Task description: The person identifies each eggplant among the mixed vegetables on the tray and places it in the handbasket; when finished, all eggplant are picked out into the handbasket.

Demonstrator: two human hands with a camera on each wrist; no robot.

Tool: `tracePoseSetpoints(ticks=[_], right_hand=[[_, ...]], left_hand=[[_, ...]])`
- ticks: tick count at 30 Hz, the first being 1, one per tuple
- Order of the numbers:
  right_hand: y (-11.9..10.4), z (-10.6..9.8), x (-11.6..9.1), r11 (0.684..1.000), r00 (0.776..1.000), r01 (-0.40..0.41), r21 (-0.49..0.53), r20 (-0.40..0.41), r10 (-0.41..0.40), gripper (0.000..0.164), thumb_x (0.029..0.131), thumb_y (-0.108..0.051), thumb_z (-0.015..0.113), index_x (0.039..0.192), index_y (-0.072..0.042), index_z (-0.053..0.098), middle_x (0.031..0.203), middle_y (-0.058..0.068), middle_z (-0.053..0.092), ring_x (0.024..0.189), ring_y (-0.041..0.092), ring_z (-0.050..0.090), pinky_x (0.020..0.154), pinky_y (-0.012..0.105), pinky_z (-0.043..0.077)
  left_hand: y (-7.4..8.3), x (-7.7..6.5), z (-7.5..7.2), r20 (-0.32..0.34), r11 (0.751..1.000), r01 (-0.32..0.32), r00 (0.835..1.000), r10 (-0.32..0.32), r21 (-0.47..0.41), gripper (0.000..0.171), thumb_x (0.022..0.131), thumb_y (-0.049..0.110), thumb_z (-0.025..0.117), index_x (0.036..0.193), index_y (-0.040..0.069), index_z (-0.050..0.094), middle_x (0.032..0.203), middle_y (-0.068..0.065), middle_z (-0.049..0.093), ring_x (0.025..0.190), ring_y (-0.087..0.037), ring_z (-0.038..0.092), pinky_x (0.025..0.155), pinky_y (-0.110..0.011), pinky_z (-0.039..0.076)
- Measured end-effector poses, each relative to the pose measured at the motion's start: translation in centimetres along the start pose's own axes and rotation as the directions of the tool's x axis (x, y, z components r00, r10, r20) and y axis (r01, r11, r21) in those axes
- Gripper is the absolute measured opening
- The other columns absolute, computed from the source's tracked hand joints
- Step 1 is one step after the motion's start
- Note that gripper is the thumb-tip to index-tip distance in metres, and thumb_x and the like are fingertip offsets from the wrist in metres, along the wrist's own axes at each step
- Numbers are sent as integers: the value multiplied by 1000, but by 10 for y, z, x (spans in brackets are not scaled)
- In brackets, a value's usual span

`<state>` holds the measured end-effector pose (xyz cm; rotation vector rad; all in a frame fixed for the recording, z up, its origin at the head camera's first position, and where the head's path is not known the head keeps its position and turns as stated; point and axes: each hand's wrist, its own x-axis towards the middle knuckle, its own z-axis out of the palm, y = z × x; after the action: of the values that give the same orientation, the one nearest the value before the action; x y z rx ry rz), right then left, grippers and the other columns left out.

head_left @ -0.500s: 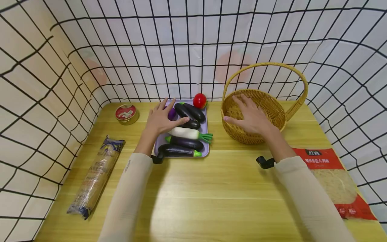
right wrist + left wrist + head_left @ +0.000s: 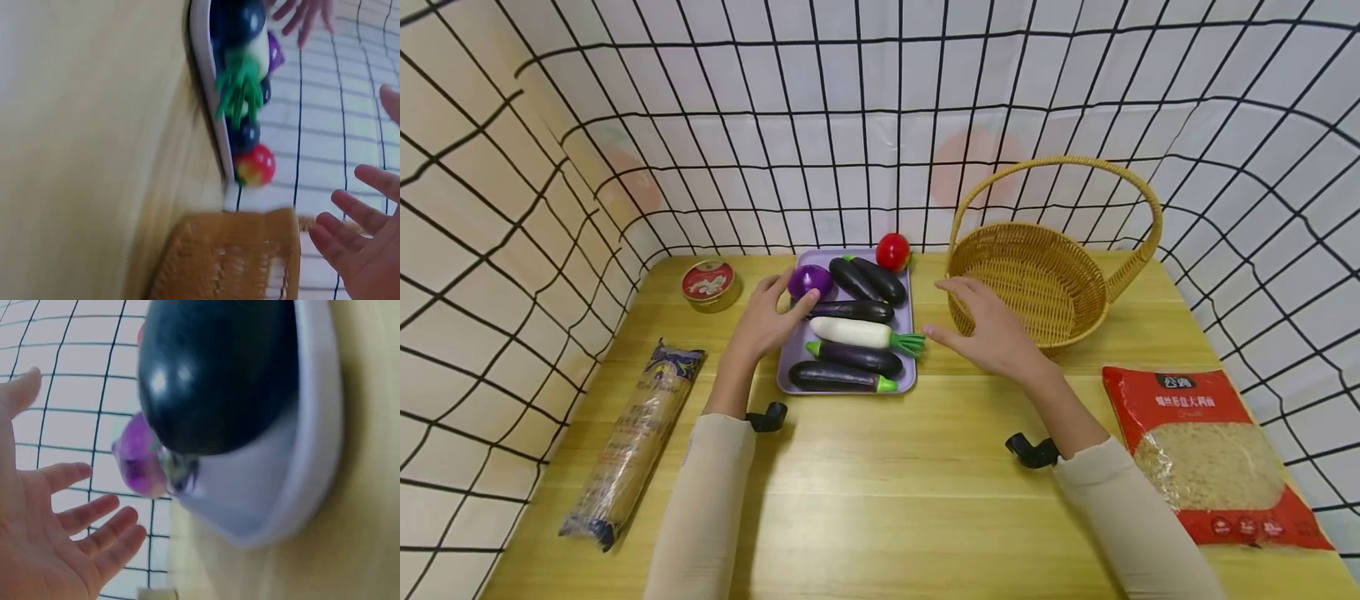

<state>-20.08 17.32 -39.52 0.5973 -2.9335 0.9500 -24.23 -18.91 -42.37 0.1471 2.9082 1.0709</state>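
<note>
A lavender tray [image 2: 908,379] holds several dark eggplants [image 2: 835,377], a white radish [image 2: 853,332] with green leaves, a purple onion [image 2: 810,282] and a red tomato [image 2: 892,252] at its far corner. My left hand [image 2: 765,317] hovers at the tray's left edge by the onion, thumb and fingers spread. The left wrist view shows that hand [image 2: 69,531] apart from the onion [image 2: 140,459], palm bare. Between tray and basket, my right hand [image 2: 988,329] is held in the air, partly in front of the wicker basket [image 2: 1030,283]. Its fingers [image 2: 356,215] are spread and hold nothing.
A round tin [image 2: 710,285] stands at the back left, with a long pasta packet [image 2: 636,442] before it. On the right lies a red pasta bag [image 2: 1210,458]. The basket's tall handle [image 2: 1060,160] arches upward. Black wire mesh [image 2: 861,125] surrounds the table.
My left hand has drawn left from over the tray, uncovering the onion. The right hand has come left and nearer to me, from over the basket opening to its left side.
</note>
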Motion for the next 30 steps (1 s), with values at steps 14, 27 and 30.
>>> tracePoseSetpoints(ticks=[14, 27, 30], right_hand=[[-24, 50, -18, 927, 995, 37, 372, 75, -70, 55, 96, -35, 73, 142, -8, 59, 142, 12, 61, 112, 32, 67, 94, 46, 59], [-30, 74, -21, 943, 986, 47, 330, 134, -96, 43, 92, -27, 79, 129, -11, 68, 124, 5, 70, 93, 16, 72, 82, 25, 60], [-29, 79, -20, 937, 982, 67, 343, 143, -122, 42, 92, -26, 79, 128, -9, 68, 125, 6, 69, 93, 17, 72, 80, 23, 60]], left_hand=[[-37, -5, 6, 30, 997, 45, 999, -43, -68, 70, 105, 46, 49, 159, 3, 36, 146, -27, 51, 135, -47, 50, 114, -58, 41], [-52, -5, 14, 25, 995, 40, 999, -37, -93, 55, 98, 25, 64, 151, 12, 54, 127, -20, 68, 113, -34, 66, 94, -44, 53], [-54, -4, 16, 13, 995, 26, 1000, -24, -93, 55, 96, 20, 66, 150, 14, 56, 123, -19, 69, 100, -31, 64, 85, -37, 50]])
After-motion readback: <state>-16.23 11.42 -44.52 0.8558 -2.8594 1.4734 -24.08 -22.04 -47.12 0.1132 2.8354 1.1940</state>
